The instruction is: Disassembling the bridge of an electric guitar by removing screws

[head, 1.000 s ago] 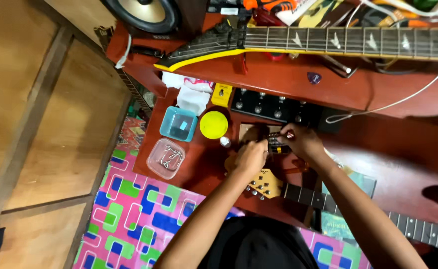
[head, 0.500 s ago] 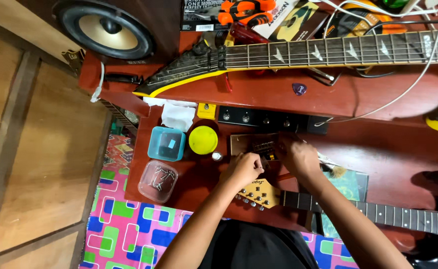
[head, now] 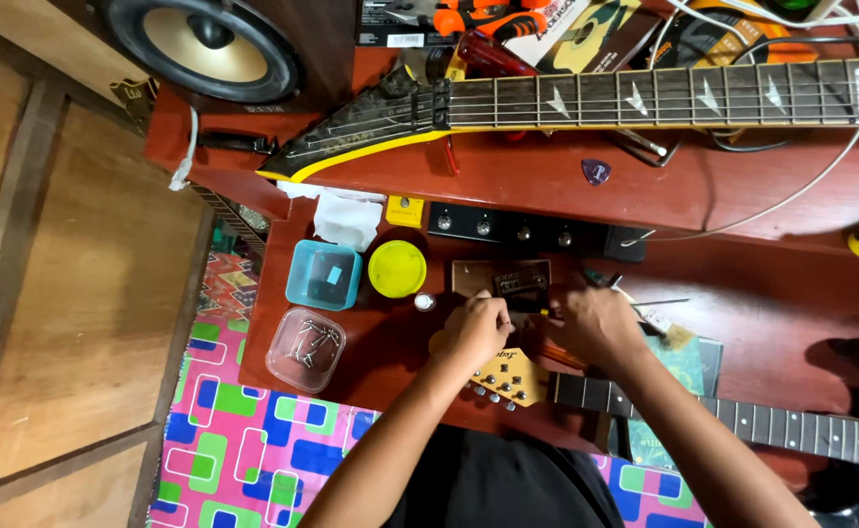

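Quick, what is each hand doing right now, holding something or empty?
Left hand: fingers curled shut, pinching a small part; what it is cannot be told.
Right hand: closed, seemingly around a thin tool; too hidden to be sure.

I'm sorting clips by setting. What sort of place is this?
Probably a home guitar repair bench. A guitar neck lies across the red table, a headstock sits under the person's hands, and a clear tub of screws stands beside a loudspeaker.
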